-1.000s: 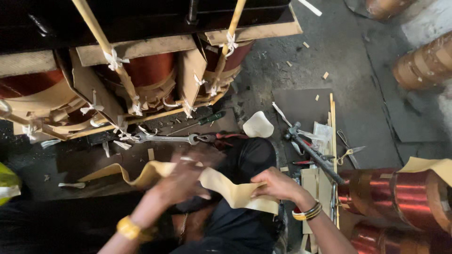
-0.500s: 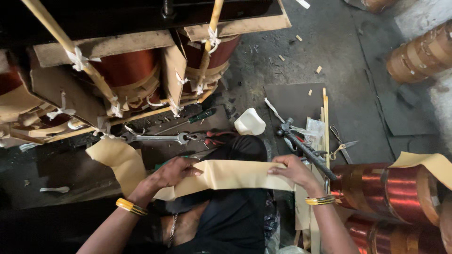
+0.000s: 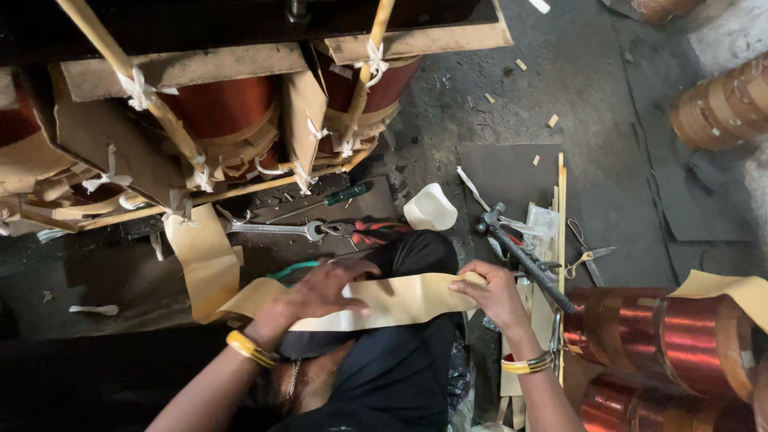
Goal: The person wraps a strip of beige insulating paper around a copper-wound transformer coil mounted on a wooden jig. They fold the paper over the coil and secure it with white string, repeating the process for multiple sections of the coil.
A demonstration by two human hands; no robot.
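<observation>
Head view looks down on a person sitting on the workshop floor, with dark trousers at about 6 o'clock. Both hands hold one long strip of tan insulating paper [image 3: 400, 298] stretched flat across the lap. At 7 o'clock the left hand [image 3: 320, 292] lies on top of the strip with the fingers spread and pressing it down, and a yellow bangle [image 3: 250, 349] sits on that wrist. At 5 o'clock the right hand [image 3: 494, 294] is closed on the right end of the strip, pinching it between thumb and fingers; this wrist carries also bangles [image 3: 528, 365]. The left part of the strip bends upward and continues as a wide tan sheet [image 3: 204, 256] toward 9 o'clock.

Just beyond the hands, a steel spanner [image 3: 276, 230] lies on a dark board, near a tool with a red handle [image 3: 382, 232] and a screwdriver with green handle [image 3: 346, 194]. A small white cup-like piece [image 3: 430, 210] is at 12 o'clock from the knee. A dark metal tool [image 3: 524, 256] and scissors [image 3: 582, 258] lie toward 3 o'clock, beside thin wooden strips [image 3: 560, 208].

At 4 o'clock stand copper wire coils [image 3: 680, 344]. Farther, from 10 to 12 o'clock, is a transformer core with copper windings [image 3: 220, 108], tied with white tape to wooden sticks [image 3: 160, 112]. More coils [image 3: 724, 104] are at 2 o'clock
</observation>
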